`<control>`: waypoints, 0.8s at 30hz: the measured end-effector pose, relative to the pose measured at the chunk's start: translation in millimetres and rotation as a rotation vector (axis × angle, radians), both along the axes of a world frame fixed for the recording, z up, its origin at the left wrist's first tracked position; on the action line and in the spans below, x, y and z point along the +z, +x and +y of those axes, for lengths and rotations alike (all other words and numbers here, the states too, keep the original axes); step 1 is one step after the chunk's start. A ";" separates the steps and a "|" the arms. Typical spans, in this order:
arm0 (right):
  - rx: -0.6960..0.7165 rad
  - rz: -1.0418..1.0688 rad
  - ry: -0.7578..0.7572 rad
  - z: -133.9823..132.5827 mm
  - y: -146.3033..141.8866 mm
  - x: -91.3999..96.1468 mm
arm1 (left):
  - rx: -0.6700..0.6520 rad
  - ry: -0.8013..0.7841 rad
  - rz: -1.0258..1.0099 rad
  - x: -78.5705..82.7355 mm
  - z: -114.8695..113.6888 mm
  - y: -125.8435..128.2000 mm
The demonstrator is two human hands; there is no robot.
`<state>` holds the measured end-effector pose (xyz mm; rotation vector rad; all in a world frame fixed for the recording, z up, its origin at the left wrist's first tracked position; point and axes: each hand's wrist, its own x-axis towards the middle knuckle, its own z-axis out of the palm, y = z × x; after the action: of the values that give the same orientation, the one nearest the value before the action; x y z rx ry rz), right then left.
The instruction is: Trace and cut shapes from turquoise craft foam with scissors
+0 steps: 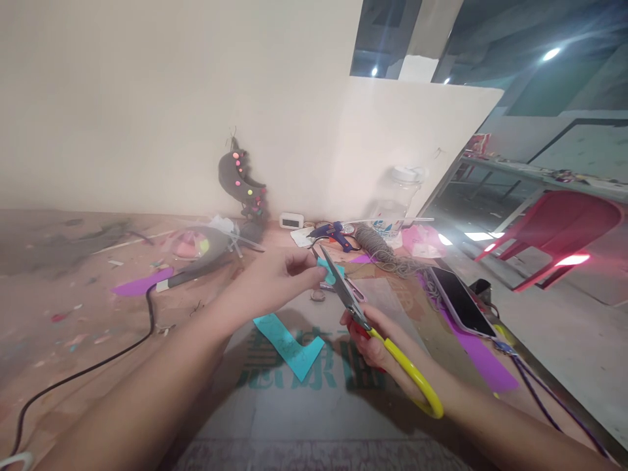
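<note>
Between the thumb and fingers of my left hand (297, 275) is a small piece of turquoise felt or paper (330, 269); I cannot tell which material. My right hand (375, 337) grips a pair of scissors (350, 301) with yellow and red handles. The blades point up and away, slightly apart, and lie against the small turquoise piece. Below my hands a larger turquoise L-shaped offcut (292, 347) lies flat on a pale printed sheet (275, 412). Part of the scissor handles is hidden by my right hand.
Behind my hands lie a blue glue gun (333, 234), a twine bundle (375, 245) and a clear jar (392, 203). A phone (464, 301) rests near the right edge over purple strips (483, 360). A decorated dark crescent (240, 176) stands by the board. A black cord (98, 363) crosses the left.
</note>
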<state>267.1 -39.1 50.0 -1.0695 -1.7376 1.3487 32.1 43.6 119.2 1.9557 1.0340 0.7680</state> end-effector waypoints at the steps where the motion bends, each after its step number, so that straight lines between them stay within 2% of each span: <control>1: 0.001 0.021 -0.011 -0.3 -0.2 -1.6 | -0.002 0.002 0.005 0.9 -0.5 0.6; 4: 0.004 0.102 -0.030 -0.5 -0.5 -10.1 | -0.041 -0.009 0.003 1.0 -0.7 4.1; 10: 0.039 0.259 -0.047 1.7 -2.3 -24.8 | -0.216 -0.143 -0.111 -9.4 0.0 13.7; 16: 0.039 0.298 -0.074 3.5 -5.1 -22.2 | -0.233 -0.208 -0.157 -17.1 0.4 16.0; 24: 0.040 0.257 -0.072 1.1 -3.4 -22.5 | -0.210 -0.108 -0.086 -19.3 1.9 12.2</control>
<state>263.7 -38.0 27.5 -0.8604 -1.5381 1.5122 44.3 45.4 99.8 1.8857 0.7877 0.6592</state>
